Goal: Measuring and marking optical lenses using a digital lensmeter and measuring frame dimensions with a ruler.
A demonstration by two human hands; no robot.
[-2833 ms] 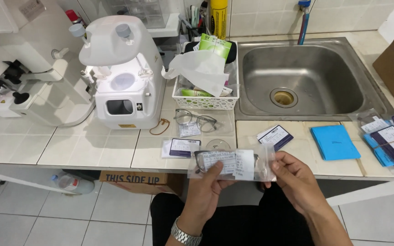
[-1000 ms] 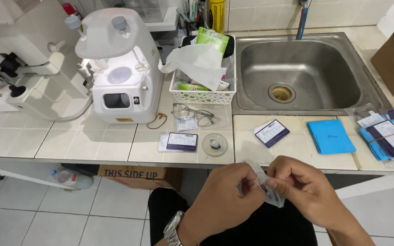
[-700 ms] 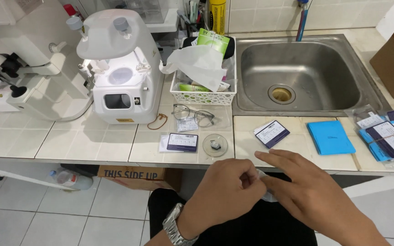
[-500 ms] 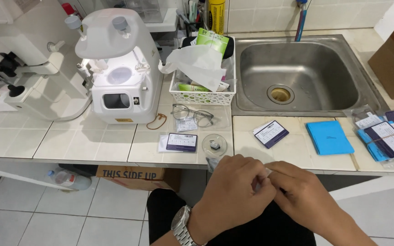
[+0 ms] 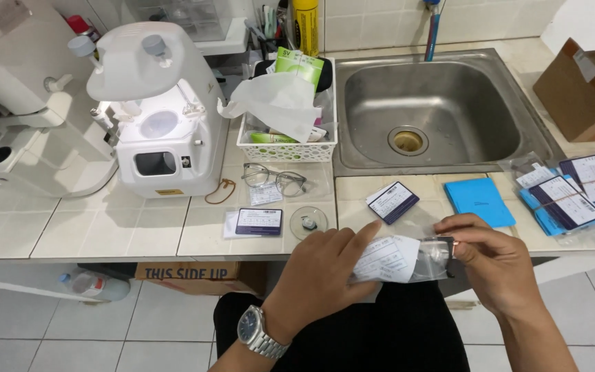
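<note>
Tiled counter (image 5: 105, 234) with steel sink (image 5: 442, 110) sits beyond the grip. Clear plastic bag (image 5: 408, 258) with a white label is held over the lap, pinched at one end by left hand (image 5: 325, 275) and clamped at the other by right hand (image 5: 497, 262). Round lens (image 5: 308, 222) and eyeglasses (image 5: 273, 179) are seen just past the left hand.

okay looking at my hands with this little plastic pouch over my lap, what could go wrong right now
The clear pouch is held by both the left hand and the right hand off the counter's edge, over your lap, so anything slipping out would likely drop toward the floor. The loose lens sits near the counter edge, close to your left hand, and could get knocked off. The eyeglasses lie unprotected just behind it.
</note>
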